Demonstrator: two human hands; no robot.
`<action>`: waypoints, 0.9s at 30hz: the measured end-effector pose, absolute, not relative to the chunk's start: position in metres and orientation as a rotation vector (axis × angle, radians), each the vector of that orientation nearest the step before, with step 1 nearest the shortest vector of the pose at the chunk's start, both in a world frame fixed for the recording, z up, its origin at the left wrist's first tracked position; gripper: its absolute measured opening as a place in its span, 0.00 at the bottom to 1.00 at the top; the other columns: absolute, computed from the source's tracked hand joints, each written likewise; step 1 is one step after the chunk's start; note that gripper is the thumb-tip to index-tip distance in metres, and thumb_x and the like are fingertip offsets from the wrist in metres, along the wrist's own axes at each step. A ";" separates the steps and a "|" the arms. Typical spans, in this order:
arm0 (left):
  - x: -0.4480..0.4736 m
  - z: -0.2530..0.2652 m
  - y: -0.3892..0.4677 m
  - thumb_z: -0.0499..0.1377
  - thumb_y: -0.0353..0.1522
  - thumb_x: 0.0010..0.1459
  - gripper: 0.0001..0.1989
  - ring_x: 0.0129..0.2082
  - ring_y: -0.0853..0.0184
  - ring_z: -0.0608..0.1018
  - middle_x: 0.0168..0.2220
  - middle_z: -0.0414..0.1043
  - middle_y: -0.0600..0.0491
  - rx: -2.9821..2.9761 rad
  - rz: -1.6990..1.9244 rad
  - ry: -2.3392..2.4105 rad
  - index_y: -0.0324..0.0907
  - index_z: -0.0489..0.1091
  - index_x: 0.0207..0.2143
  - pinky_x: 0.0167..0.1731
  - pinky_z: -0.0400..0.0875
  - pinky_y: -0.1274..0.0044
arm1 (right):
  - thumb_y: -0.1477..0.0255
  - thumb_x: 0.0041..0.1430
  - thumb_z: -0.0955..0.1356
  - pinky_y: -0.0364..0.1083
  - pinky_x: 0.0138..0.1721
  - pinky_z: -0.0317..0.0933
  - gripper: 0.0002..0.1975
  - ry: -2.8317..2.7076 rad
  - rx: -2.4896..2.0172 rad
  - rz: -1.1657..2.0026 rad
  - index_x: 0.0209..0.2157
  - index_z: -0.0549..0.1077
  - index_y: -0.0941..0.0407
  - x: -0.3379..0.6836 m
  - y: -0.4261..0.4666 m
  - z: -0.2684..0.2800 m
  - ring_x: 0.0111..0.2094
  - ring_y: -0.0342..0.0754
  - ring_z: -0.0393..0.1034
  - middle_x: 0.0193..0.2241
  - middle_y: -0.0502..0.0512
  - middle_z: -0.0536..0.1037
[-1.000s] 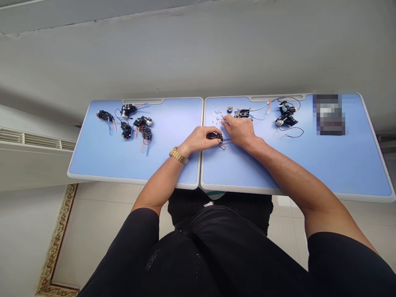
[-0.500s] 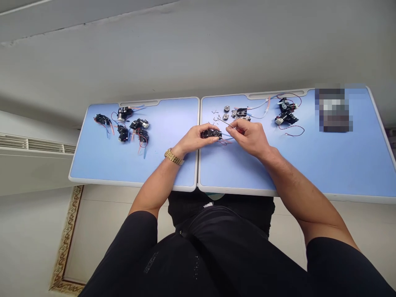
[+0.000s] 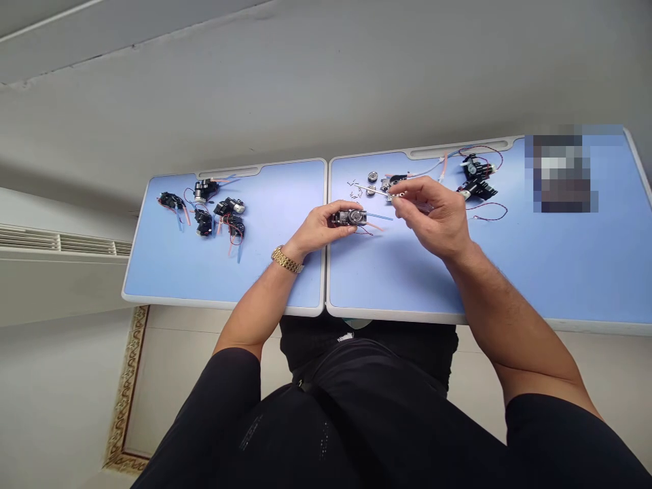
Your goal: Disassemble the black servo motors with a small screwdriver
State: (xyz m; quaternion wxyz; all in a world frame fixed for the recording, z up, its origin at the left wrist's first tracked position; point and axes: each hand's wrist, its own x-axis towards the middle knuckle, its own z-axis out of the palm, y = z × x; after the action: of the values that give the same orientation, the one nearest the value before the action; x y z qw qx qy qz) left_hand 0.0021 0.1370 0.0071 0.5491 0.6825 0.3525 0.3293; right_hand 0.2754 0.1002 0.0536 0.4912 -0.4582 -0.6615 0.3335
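My left hand (image 3: 326, 227) is closed around a small black-and-silver motor pump unit (image 3: 350, 218), with blue and orange tubes and a thin wire coming out on its right. My right hand (image 3: 432, 212) grips a screwdriver (image 3: 374, 191), its thin metal shaft pointing left toward the loose screws (image 3: 355, 193); most of the handle is hidden in the fingers. Two round silver parts (image 3: 372, 176) lie beside the screws. Just behind the right fingers sits another opened black-and-silver unit (image 3: 392, 182), partly covered by the hand.
Several black motor units (image 3: 205, 189) with tubes and wires lie on the left blue tabletop (image 3: 275, 272). Two more units (image 3: 476, 166) lie at the back right. A pixelated dark object (image 3: 563, 173) stands farther right. A seam divides the two tabletops. Behind them rises a grey wall (image 3: 305, 88).
My right hand has moved right and away from the unit in my left hand, swinging the screwdriver's tip toward the screws. The unit's round silver top now shows more. The left hand stays nearly in place.
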 end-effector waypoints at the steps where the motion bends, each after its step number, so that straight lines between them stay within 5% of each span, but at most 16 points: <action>1: 0.002 0.007 0.137 0.77 0.42 0.61 0.25 0.52 0.61 0.84 0.57 0.83 0.46 1.621 0.784 0.833 0.47 0.82 0.58 0.54 0.80 0.69 | 0.67 0.70 0.71 0.51 0.35 0.69 0.10 -1.613 -1.104 0.809 0.50 0.81 0.48 0.275 0.100 0.053 0.28 0.47 0.70 0.32 0.49 0.80; 4: 0.003 0.008 0.136 0.77 0.41 0.61 0.24 0.53 0.61 0.84 0.57 0.83 0.46 1.626 0.795 0.831 0.47 0.83 0.58 0.55 0.80 0.69 | 0.68 0.70 0.70 0.52 0.36 0.68 0.11 -1.679 -1.082 0.822 0.52 0.80 0.49 0.273 0.100 0.050 0.29 0.47 0.71 0.31 0.49 0.79; 9: 0.003 0.010 0.135 0.78 0.43 0.60 0.25 0.51 0.62 0.84 0.55 0.84 0.47 1.568 0.833 0.860 0.46 0.82 0.57 0.52 0.80 0.71 | 0.66 0.68 0.73 0.51 0.36 0.68 0.04 -1.685 -1.117 0.777 0.39 0.81 0.50 0.274 0.098 0.051 0.28 0.47 0.72 0.28 0.49 0.80; 14: 0.004 0.013 0.134 0.78 0.45 0.60 0.25 0.45 0.65 0.84 0.52 0.84 0.48 1.566 0.823 0.904 0.45 0.83 0.56 0.46 0.79 0.74 | 0.69 0.69 0.68 0.52 0.43 0.71 0.14 -1.747 -1.041 0.841 0.53 0.80 0.50 0.274 0.101 0.051 0.38 0.51 0.77 0.40 0.53 0.84; 21: 0.009 0.014 0.130 0.76 0.45 0.61 0.25 0.48 0.62 0.84 0.51 0.86 0.47 1.728 0.748 0.914 0.45 0.82 0.56 0.50 0.79 0.70 | 0.69 0.66 0.68 0.49 0.34 0.61 0.06 -2.000 -1.287 0.867 0.43 0.76 0.50 0.264 0.094 0.051 0.26 0.48 0.67 0.27 0.48 0.77; 27: 0.011 0.013 0.128 0.73 0.41 0.63 0.21 0.46 0.64 0.84 0.50 0.86 0.48 1.843 0.729 0.921 0.45 0.82 0.56 0.48 0.78 0.71 | 0.62 0.68 0.73 0.49 0.37 0.62 0.10 -2.071 -1.363 0.653 0.47 0.83 0.51 0.259 0.095 0.036 0.30 0.50 0.74 0.29 0.51 0.83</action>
State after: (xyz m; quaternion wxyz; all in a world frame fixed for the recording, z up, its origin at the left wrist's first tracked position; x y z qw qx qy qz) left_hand 0.0108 0.1281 0.0129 0.4598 0.7488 0.3743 0.2962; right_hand 0.2591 0.0945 0.0357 0.2849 -0.5096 -0.7744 0.2440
